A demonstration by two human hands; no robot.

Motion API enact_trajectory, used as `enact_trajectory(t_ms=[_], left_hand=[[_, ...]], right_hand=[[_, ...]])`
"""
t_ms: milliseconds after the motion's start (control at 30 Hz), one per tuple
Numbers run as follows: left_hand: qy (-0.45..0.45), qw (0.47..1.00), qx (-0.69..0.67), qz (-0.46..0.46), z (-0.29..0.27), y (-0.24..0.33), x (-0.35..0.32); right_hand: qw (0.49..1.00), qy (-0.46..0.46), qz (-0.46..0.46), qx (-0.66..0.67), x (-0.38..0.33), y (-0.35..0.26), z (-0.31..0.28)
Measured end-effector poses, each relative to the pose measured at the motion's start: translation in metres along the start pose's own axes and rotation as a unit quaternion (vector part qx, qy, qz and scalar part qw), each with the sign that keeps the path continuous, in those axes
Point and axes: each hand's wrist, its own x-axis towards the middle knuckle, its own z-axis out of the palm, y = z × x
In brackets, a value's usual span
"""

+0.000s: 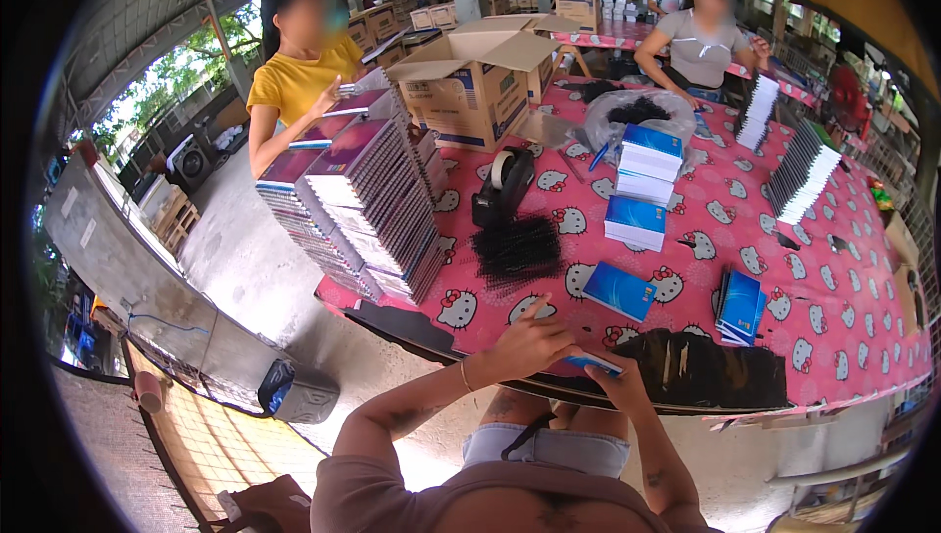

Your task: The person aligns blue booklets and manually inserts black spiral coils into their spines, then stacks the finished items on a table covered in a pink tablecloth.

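Note:
My left hand (529,342) and my right hand (619,384) hold a small blue booklet (594,364) together at the near edge of a table covered in a red cartoon-cat cloth (843,317). The left hand's index finger points up toward the table. Just beyond lie a loose blue booklet (618,290), a leaning bunch of blue booklets (740,306) and a heap of black spiral bindings (517,249). A black mat (716,371) lies along the edge to the right of my hands.
Tall piles of spiral notebooks (363,205) stand at the table's left. A tape dispenser (504,185), stacked blue-and-white booklets (642,185) and an open carton (470,82) sit further back. One person in yellow (299,77) and another in grey (701,43) work nearby.

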Motion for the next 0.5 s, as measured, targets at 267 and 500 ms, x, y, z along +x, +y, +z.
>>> enact_trajectory(t_ms=[267, 500], left_hand=[[-0.034, 0.999, -0.011, 0.003, 0.005, -0.002, 0.000], [-0.055, 0.992, 0.103, -0.055, 0.057, 0.047, -0.062]], right_hand=[[1.000, 0.012, 0.010, -0.023, 0.000, 0.009, 0.001], [0.998, 0.040, 0.009, -0.038, -0.004, 0.001, 0.003]])
